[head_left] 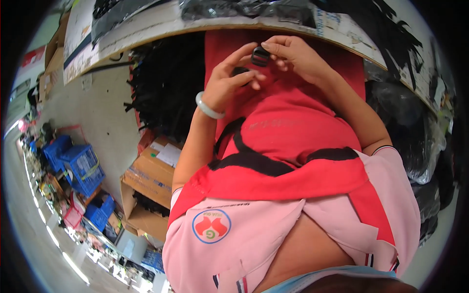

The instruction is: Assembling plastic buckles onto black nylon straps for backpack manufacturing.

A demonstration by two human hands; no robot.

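A small black plastic buckle [260,57] with slots is held up between my two hands, just below the table edge and over the red apron [293,117]. My right hand [295,54] pinches its upper right edge between thumb and fingers. From the other side, my left hand [229,78] has its index fingertip at the buckle's left edge. Another dark piece [240,71] shows inside the curled left fingers; its kind is hidden. A pale bangle [209,106] circles my left wrist.
The table edge [195,30] curves across the top, with black plastic-wrapped bundles [249,10] and black straps [386,29] on it. Black strips [163,88] hang at my left. Cardboard boxes [151,173] and blue crates [80,163] stand lower left. Plastic-bagged goods [403,122] are at my right.
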